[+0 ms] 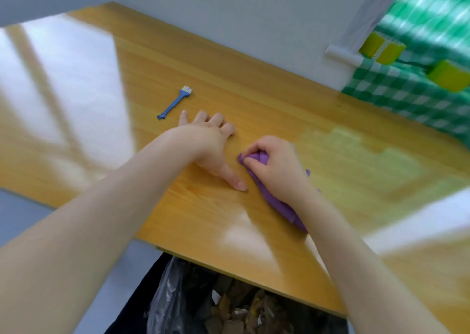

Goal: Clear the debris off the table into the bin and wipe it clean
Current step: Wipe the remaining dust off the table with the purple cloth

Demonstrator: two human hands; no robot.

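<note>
Left grip (208, 140) flat, palm down, fingers spread; right grip (274, 163) curled, clutching cloth (284, 212); both forearms extended.

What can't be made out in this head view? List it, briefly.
All in the head view:
1. Purple cloth: mostly under the right hand holding it, so its fold is hidden.
2. Bin: partly covered by the table's near edge and cut off by the bottom of the frame; its contents are blurred.
3. Table: glare and motion blur hide whether any debris is left.
4. Blue brush: too small to show its bristles clearly.
</note>
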